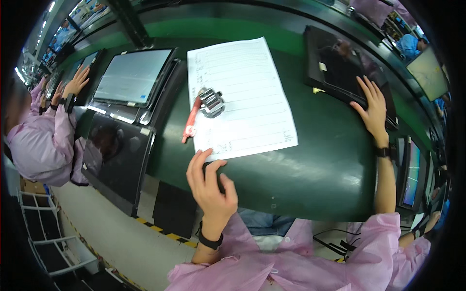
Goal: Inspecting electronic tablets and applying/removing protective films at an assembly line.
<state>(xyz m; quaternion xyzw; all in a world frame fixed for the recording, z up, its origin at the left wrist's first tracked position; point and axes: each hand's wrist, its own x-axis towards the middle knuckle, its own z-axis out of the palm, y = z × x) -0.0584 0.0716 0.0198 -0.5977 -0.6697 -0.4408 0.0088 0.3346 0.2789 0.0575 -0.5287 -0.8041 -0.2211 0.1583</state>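
Observation:
My left hand is at the table's front edge, palm down, with its fingers apart and loosely curled. Its fingertips lie at the lower left corner of a white printed sheet ruled with lines. On that sheet sits a shiny silver-and-black object whose kind I cannot make out. A red pen-like object lies against it, across the sheet's left edge. My right hand reaches out to the right, fingers stretched and spread over the near edge of a dark flat screen panel.
Flat screen panels, one pale and one black, are stacked at the left, the black one overhanging the table edge. A co-worker in a pink smock works beyond them. Lit screens stand at the right. The green tabletop curves before me.

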